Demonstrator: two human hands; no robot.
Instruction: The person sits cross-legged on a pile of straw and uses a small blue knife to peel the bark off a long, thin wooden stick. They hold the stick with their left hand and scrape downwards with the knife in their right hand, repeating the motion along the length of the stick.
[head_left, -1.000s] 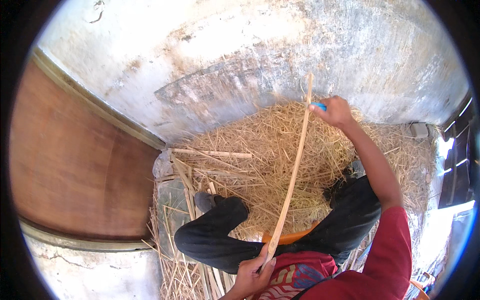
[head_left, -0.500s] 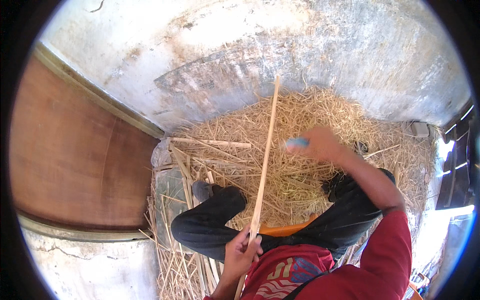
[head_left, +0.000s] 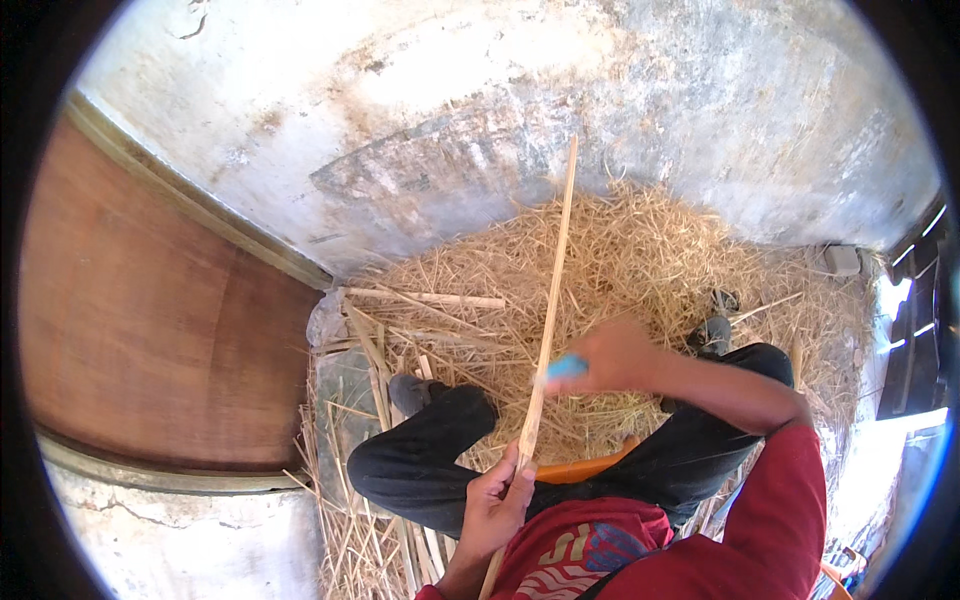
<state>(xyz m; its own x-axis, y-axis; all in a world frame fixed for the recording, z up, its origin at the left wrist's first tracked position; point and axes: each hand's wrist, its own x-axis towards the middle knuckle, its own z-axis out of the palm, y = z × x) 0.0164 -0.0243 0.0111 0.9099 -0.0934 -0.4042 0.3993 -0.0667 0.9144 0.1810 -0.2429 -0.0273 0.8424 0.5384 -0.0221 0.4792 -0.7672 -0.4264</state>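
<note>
A long, pale wooden strip, which looks like split bamboo (head_left: 557,290), slants from my lap up toward the wall. My left hand (head_left: 500,508) is closed around its lower part, the thumb lying along the strip. My right hand (head_left: 617,358), smeared by motion, grips a blue-handled tool (head_left: 566,368). The blue part is right beside the strip, at about its middle. No blade can be made out in the blur. Under the strip and between my feet lies a heap of thin shavings (head_left: 640,235).
More pale strips (head_left: 430,297) lie on the left of the heap and beside my left leg. A stained wall (head_left: 480,110) rises ahead, with a brown wooden panel (head_left: 160,310) on the left. An orange seat edge (head_left: 580,468) shows between my legs. A grey block (head_left: 842,260) sits at the far right.
My right hand has moved down and a little left, bringing the blue-handled tool to the strip. My left hand and the strip have shifted slightly right.
</note>
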